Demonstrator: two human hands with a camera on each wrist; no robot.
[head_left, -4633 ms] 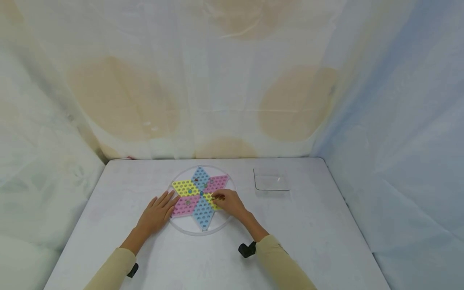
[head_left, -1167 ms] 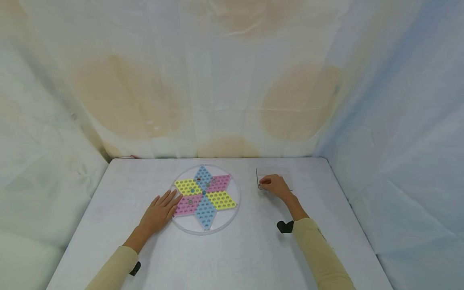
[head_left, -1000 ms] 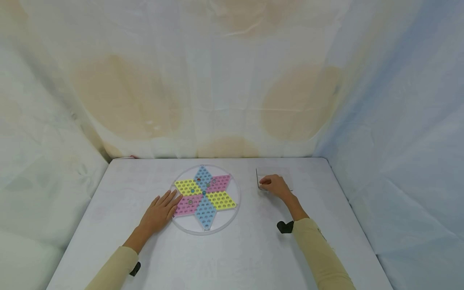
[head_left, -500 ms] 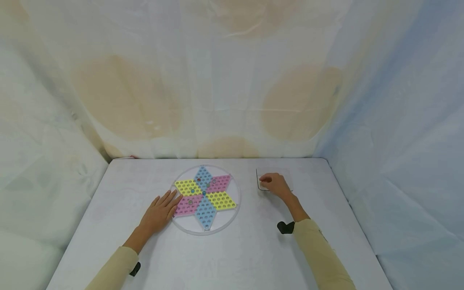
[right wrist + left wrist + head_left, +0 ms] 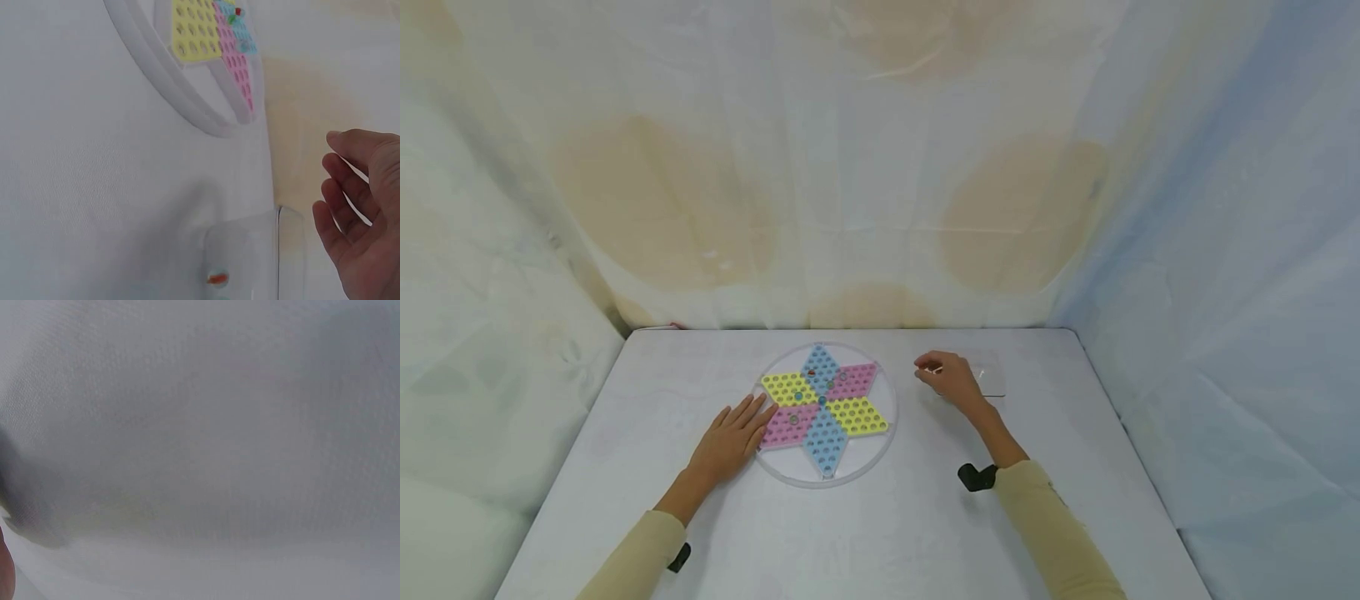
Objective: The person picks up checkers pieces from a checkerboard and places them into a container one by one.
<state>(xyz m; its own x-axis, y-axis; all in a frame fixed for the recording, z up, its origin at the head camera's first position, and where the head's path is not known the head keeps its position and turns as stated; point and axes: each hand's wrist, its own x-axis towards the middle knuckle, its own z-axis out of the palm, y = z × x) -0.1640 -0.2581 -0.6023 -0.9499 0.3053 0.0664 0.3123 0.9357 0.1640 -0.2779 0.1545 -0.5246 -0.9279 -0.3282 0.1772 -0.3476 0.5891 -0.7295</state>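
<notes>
Right wrist view: right hand [image 5: 362,212] empty, fingers loosely curled, above clear square plastic dish [image 5: 256,259] holding red-striped marble [image 5: 217,278], unseen from head. Head view: left hand [image 5: 728,437] flat, touching round star-patterned marble board [image 5: 823,410].

A pale grey table [image 5: 865,533] fills the lower frame — draped sheeting [image 5: 865,167], white with tan blotches, bluish at right, walls it in.

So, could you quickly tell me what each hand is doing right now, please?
Left hand: open, flat on the table, its fingers touching the rim of the game board.
Right hand: open, holding nothing, raised beside the clear tray.
</notes>
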